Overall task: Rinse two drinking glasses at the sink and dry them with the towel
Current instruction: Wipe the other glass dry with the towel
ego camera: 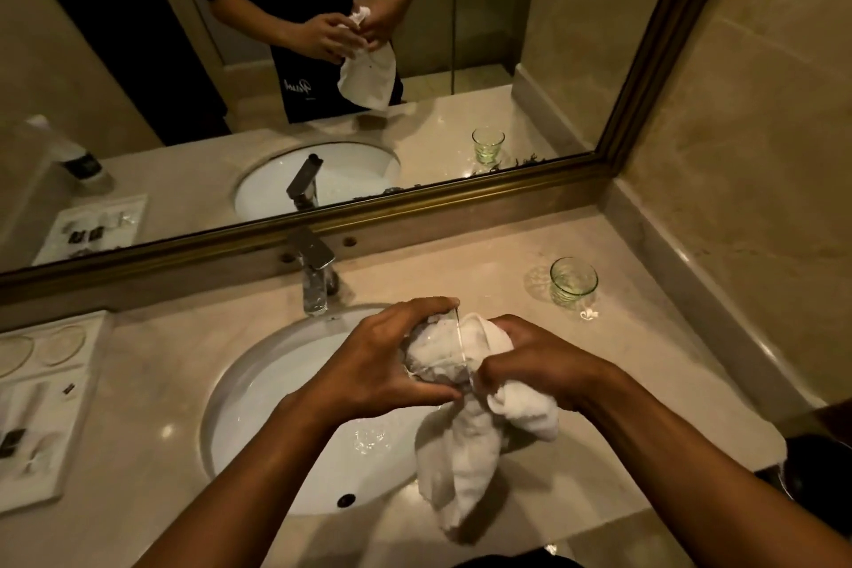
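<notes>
The bench (530, 244) carries the sink (258, 387), and I work above the basin. A second glass (573, 280) stands upright far right on the bench, well apart. My left hand (392, 355) curls round the glass (438, 355), held on its side; my right hand (530, 364) grips the white towel (465, 452), pushing a wad inside. Twist too hard and the wet glass could slip into the basin. Both wrists angle inward, forearms converging.

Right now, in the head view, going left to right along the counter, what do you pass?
Amenity tray → sink basin → left hand → glass being dried → right hand → green glass standing upright on the counter.
</notes>
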